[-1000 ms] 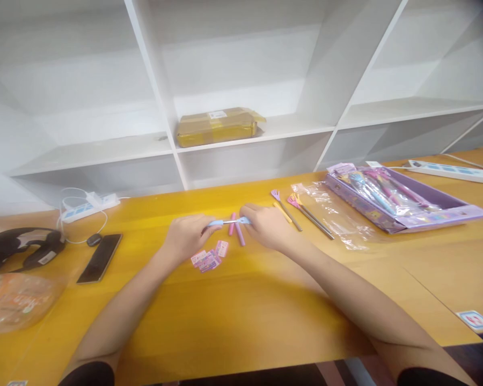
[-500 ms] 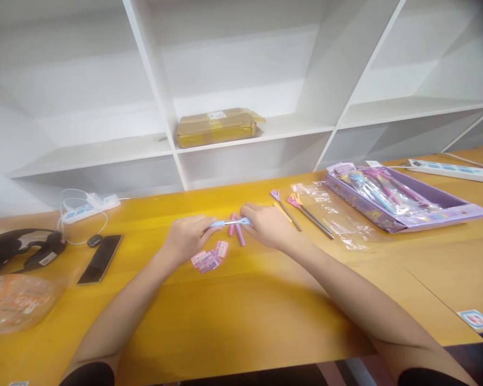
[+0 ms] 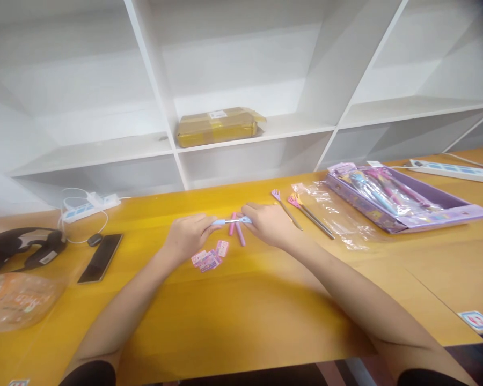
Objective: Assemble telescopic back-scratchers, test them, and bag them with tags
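Observation:
Between my hands is a light-blue telescopic back scratcher (image 3: 232, 221), held level above the table with a short metal rod showing. My left hand (image 3: 189, 234) is closed around its blue handle end. My right hand (image 3: 265, 222) grips the blue claw end, partly hiding it. Below lie a pink tube (image 3: 232, 228) and a purple tube (image 3: 240, 235). Several small pink printed cards (image 3: 209, 258) lie in front of my left hand. Beyond my right hand rest a purple claw on a metal rod (image 3: 284, 205) and pink and yellow claws on metal rods (image 3: 312, 215).
A purple display box (image 3: 386, 220) with wrapped scratchers sits right, beside crumpled clear wrappers (image 3: 334, 212). At left are a phone (image 3: 100, 258), a power strip (image 3: 92, 208), a black strap-like object (image 3: 36, 249) and an orange-printed plastic bag (image 3: 20, 303). A taped parcel (image 3: 217, 128) occupies the shelf.
Hardly anything differs. Both hands keep their hold on the blue back scratcher in nearly the same place, and the view has shifted very slightly.

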A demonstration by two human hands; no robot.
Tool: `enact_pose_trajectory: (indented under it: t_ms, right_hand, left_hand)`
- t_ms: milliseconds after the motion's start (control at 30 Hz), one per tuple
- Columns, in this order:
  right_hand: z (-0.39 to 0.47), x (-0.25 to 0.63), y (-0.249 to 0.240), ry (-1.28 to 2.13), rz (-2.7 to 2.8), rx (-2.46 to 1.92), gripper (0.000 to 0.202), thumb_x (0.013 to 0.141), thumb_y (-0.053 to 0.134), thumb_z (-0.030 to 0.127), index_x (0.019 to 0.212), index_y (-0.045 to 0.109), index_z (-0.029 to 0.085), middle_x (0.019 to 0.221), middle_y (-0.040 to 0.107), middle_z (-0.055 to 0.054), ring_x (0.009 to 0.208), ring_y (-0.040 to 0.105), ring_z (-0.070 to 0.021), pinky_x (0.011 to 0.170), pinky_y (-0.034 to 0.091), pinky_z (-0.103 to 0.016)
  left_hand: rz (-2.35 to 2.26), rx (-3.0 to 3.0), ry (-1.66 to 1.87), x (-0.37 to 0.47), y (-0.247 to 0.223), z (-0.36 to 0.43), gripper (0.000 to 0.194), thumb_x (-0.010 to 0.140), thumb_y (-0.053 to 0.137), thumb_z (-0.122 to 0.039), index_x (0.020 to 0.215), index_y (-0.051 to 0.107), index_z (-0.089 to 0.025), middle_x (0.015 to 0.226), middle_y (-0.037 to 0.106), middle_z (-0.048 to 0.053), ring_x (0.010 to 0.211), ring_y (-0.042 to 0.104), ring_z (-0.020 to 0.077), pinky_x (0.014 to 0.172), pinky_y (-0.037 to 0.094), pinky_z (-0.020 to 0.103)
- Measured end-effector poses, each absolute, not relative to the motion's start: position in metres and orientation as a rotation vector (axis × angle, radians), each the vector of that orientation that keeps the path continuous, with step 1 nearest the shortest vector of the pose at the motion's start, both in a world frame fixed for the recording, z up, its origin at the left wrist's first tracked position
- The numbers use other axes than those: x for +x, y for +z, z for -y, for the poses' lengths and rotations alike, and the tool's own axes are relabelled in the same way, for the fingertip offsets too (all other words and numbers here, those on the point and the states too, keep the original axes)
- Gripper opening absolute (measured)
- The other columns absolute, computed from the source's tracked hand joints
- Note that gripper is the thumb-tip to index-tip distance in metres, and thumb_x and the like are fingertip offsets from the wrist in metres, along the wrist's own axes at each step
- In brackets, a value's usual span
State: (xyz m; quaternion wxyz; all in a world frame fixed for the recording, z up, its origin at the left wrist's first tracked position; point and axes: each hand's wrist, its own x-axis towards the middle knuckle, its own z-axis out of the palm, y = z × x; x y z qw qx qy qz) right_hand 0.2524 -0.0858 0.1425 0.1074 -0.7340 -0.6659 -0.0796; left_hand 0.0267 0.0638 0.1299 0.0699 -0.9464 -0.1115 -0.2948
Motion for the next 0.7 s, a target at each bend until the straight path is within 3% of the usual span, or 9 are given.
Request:
enact_pose_trajectory:
  t_ms: [533,700]
  right_hand:
    - [0.093,0.273,0.15,-0.52,1.844,-2.182,0.045,0.113,0.035,0.044,0.096,0.068,0.021,0.09,0.074,-0.007,0.071,0.061,-0.0174,0.06,0.016,-0.032]
    - [0.109,0.333,0.166,-0.708,1.662,-2.195,0.032,0.107,0.045,0.042,0.095,0.067,0.021,0.096,0.074,-0.007,0.072,0.059,-0.0181,0.061,0.02,-0.032]
  left_hand:
    - [0.265,-2.739,-0.937,0.02,0.155,-0.083,0.03,0.112,0.049,-0.038,0.11,0.076,-0.024,0.078,0.068,0.003,0.074,0.053,0.0179,0.068,0.039,0.031]
    - [0.259,-2.727,-1.027,-0.028,0.19,-0.146,0.03,0.111,0.051,-0.04,0.109,0.077,-0.024,0.084,0.072,0.005,0.079,0.056,0.0205,0.074,0.045,0.033]
